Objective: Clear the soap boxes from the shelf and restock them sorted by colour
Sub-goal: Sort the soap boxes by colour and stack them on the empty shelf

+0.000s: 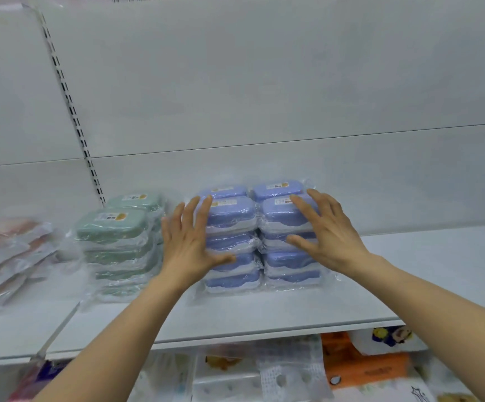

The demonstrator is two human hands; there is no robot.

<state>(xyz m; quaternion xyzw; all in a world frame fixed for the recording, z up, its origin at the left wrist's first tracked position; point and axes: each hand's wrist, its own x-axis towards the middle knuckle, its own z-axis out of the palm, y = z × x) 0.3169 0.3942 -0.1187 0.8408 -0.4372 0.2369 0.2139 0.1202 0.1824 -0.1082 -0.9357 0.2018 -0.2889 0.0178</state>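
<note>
Blue soap boxes [232, 216] in clear wrap stand in stacks on the white shelf [235, 314], two stacks in front and more behind. Green soap boxes [111, 227] are stacked to their left. My left hand [190, 245] lies with spread straight fingers against the left side of the left blue stack. My right hand [325, 230] rests with spread fingers on the top and front of the right blue stack. Neither hand curls around a box.
Pinkish wrapped packs [9, 250] lean in a pile at the far left of the neighbouring shelf section. Bare shelf surface lies to the right of the blue stacks. Below the shelf edge are orange packaging [360, 369] and other wrapped goods.
</note>
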